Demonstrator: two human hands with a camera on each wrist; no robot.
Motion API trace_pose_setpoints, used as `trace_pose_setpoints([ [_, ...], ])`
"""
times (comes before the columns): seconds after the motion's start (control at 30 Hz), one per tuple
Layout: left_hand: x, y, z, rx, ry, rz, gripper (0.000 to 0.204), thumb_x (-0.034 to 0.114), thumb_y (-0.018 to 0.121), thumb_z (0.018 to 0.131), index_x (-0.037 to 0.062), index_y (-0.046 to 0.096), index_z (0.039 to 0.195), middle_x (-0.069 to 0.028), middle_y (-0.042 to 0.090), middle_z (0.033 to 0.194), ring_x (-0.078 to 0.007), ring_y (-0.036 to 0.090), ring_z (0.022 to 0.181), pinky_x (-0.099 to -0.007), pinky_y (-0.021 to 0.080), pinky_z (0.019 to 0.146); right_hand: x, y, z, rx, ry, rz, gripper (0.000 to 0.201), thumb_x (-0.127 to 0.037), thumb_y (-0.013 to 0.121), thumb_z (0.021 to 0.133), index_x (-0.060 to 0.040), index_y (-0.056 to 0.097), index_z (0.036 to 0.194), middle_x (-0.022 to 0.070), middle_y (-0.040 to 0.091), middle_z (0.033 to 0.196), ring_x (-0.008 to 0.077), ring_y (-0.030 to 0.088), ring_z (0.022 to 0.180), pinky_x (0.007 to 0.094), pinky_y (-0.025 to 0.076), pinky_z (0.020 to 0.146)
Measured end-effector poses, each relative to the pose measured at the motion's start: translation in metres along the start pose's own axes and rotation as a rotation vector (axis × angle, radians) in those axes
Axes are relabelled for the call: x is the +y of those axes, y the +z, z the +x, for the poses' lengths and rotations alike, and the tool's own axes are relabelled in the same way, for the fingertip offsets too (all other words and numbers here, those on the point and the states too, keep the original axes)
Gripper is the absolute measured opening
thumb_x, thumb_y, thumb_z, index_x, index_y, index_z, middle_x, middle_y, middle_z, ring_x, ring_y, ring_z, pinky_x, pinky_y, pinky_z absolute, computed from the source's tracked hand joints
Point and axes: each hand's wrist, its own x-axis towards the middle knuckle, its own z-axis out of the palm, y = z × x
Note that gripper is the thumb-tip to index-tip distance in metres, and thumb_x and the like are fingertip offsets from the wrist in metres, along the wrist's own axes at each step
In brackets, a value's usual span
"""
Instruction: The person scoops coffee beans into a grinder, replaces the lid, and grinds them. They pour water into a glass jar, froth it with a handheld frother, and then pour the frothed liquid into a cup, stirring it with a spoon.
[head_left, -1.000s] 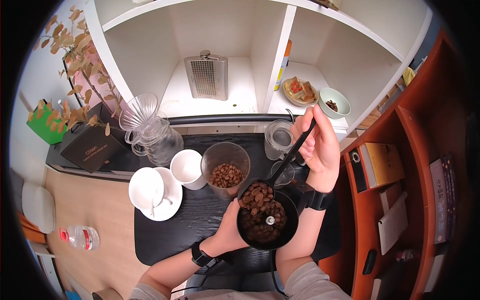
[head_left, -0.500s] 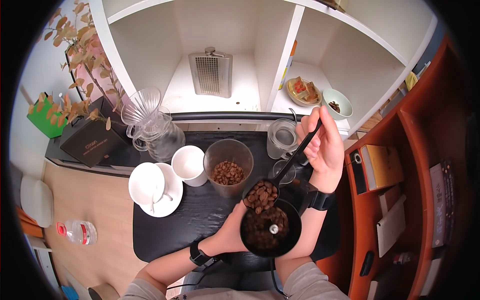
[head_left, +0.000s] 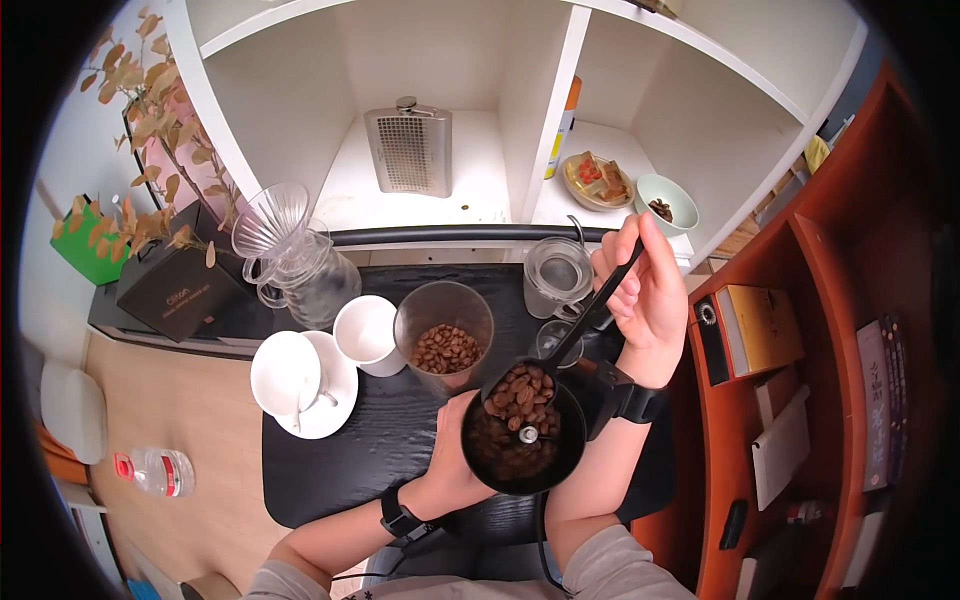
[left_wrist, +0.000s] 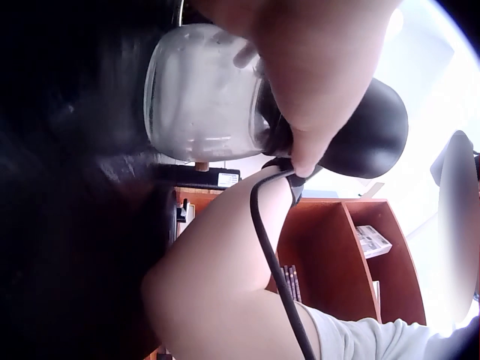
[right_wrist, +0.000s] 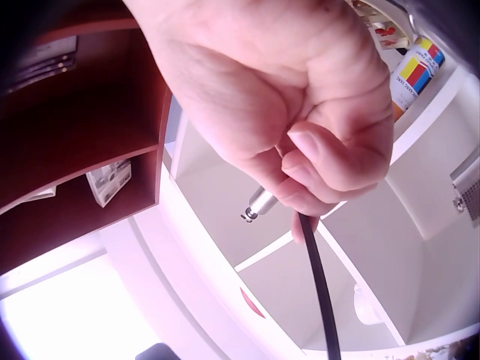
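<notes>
My left hand (head_left: 455, 460) grips a coffee grinder (head_left: 577, 450), its black hopper facing up, with coffee beans (head_left: 505, 460) around a metal shaft. In the left wrist view, the fingers of that hand wrap the neck above the grinder's clear glass jar (left_wrist: 202, 97). Between fingers and thumb, my right hand (head_left: 647, 310) pinches the long handle of a black scoop (head_left: 583, 316). More beans (head_left: 520, 396) fill the scoop's bowl, which lies tilted over the hopper's far edge. The handle (right_wrist: 320, 289) hangs from curled fingers in the right wrist view.
Just beyond the grinder stands a clear tumbler (head_left: 445, 308) with beans. Left of it are a white cup (head_left: 366, 335), a cup and saucer (head_left: 345, 410) and a glass dripper (head_left: 270, 225) on its server. A lidded glass jar (head_left: 555, 275) stands at the black table's back.
The grinder and my left hand have shifted a little left, and the scoop's bowl now overlaps more of the hopper opening. Beans inside the hopper look blurred. Both grips stay the same.
</notes>
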Motion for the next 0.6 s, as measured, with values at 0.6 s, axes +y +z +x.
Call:
trace_pose_setpoints([
  [0.6, 0.005, -0.002, 0.001, -0.019, 0.21, -0.042, 0.09, 0.018, 0.086, 0.059, 0.0, 0.034, 0.131, -0.0115, 0.034, 0.124, -0.0241, 0.041, 0.119, -0.0322, 0.038, 0.098, 0.003, -0.017, -0.004, -0.083, 0.009, -0.136, 0.043, -0.031, 0.039, 0.1, 0.0034, 0.052, 0.077, 0.0038, 0.043, 0.057, 0.0055, 0.033, 0.043, 0.0174, 0.029, 0.036],
])
